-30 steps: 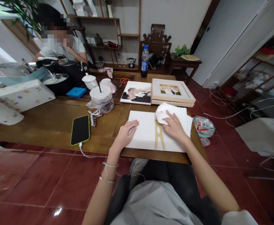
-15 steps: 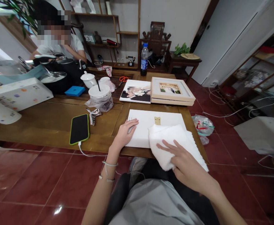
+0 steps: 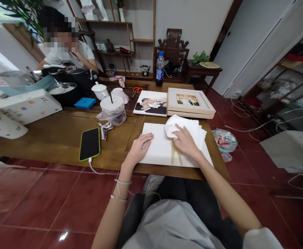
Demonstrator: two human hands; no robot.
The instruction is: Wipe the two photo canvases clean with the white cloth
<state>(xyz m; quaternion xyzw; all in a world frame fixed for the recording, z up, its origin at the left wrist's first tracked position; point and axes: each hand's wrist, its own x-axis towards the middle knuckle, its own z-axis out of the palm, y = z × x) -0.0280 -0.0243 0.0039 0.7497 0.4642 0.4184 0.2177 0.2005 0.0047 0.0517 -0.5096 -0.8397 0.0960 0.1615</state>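
A flat white rectangular thing, perhaps an album or board [image 3: 156, 152], lies on the wooden table in front of me. Two gold stripes run down its near half. My left hand [image 3: 141, 143] rests on its left edge, fingers stretched out and flat. Near the far right part of the same white surface, my right hand [image 3: 187, 142] is pressed onto a bunched white cloth [image 3: 196, 129], fingers curled on it. The cloth hides the upper part of the gold design.
Behind lie a photo print [image 3: 150, 103] and a framed photo [image 3: 191, 102]. A bottle [image 3: 160, 69], orange-handled scissors [image 3: 137, 91], a lidded cup [image 3: 112, 105], a hair clip [image 3: 105, 129] and a charging phone [image 3: 90, 144] stand or lie around. A person [image 3: 68, 52] sits at the far left.
My right hand has moved the white cloth away from me, from the near right edge to the far right part of the white surface, uncovering the gold stripes. My left hand stays in place.
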